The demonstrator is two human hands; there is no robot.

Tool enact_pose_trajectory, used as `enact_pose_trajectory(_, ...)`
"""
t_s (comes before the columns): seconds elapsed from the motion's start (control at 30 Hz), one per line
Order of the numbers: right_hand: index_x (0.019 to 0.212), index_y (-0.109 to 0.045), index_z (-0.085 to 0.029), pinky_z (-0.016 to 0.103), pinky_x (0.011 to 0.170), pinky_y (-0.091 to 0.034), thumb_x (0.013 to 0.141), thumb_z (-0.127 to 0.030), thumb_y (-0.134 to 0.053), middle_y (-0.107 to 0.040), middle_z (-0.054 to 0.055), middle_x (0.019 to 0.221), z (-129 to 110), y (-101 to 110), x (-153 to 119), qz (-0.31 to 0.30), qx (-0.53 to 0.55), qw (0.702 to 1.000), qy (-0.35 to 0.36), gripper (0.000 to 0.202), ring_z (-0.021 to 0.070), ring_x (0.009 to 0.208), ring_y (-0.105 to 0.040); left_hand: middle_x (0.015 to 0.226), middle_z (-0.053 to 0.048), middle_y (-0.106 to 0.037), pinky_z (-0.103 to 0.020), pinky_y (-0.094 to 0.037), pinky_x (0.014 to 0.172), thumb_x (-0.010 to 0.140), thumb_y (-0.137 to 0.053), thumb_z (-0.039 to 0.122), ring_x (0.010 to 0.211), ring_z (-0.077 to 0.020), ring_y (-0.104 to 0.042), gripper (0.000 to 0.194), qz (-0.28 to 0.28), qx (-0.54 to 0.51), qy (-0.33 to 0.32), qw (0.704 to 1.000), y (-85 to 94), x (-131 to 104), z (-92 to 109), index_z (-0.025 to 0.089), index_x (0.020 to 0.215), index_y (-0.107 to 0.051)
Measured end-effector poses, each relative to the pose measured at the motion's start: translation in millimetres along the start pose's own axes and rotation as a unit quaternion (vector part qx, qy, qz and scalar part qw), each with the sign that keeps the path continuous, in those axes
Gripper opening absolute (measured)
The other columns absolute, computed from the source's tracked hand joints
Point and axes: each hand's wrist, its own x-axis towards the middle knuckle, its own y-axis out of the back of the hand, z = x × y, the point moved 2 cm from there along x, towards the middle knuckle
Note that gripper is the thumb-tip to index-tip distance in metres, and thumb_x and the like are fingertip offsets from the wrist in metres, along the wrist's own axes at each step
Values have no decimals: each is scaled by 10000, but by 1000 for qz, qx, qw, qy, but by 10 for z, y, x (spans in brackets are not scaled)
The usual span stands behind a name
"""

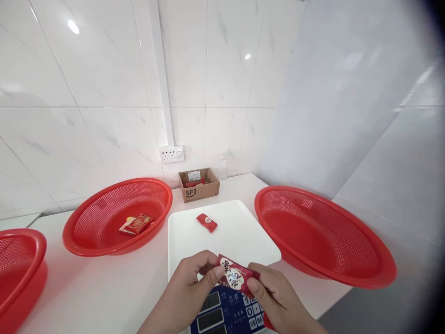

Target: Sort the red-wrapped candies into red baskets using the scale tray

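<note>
Between my two hands is a red candy packet (235, 277) with a cream label, its printed side turned up. My left hand (196, 283) pinches its left end. The right end is gripped by my right hand (278, 294). Below that hand a bit of red wrapper (268, 321) shows; what it belongs to is hidden. Both hands are above the blue keypad panel (229, 308) of a white weighing scale (184, 241). A second red candy packet (206, 222) lies on the scale's platform.
A red mesh basket (92, 220) at the left holds several red and gold packets (137, 225). Another red basket (313, 241) stands right, a third (21, 269) at far left. Behind the scale are a cardboard box (201, 190) with red packets and a clear plastic bottle (223, 168).
</note>
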Motion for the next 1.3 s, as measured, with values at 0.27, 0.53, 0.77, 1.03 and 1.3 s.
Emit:
enact_pose_trajectory(0.27,587,-531,-173,175,404,-357,756,-605,-584,-492,-27,525,442,622,-39,308,272,885,-217,466,76,454,-418,724,1,-578,-255,-399,656,857,-441,418,731,-165,-518,252,100,120,7,988,160,-37,23,219,740,-542)
enact_pose_trajectory(0.53,707,-472,-191,124,295,-339,915,-194,-382,-441,-59,560,722,1147,-90,412,648,618,-167,227,42,364,-409,726,-3,-568,-251,-380,606,860,-437,452,714,-166,-496,285,124,131,11,984,200,-76,77,219,739,-547)
enact_pose_trajectory(0.77,760,-433,-205,136,302,-361,903,-131,-292,-453,-55,574,724,1198,-110,420,694,567,-144,213,51,365,-440,716,1,-568,-238,-379,580,859,-453,444,698,-159,-497,275,114,134,9,984,205,-82,76,219,741,-561)
enact_pose_trajectory(1.03,721,-430,-206,149,270,-355,902,-145,-329,-452,-57,543,713,1253,-137,455,673,568,-131,216,58,348,-427,734,5,-569,-233,-374,596,863,-459,447,712,-154,-492,271,126,136,8,983,233,-106,91,224,754,-567)
enact_pose_trajectory(1.3,723,-430,-210,143,303,-378,854,-135,-449,-462,-73,555,795,1319,-175,441,645,615,-105,153,39,370,-451,719,2,-581,-228,-381,572,853,-476,443,683,-149,-495,270,154,144,-13,977,273,-111,88,221,745,-583)
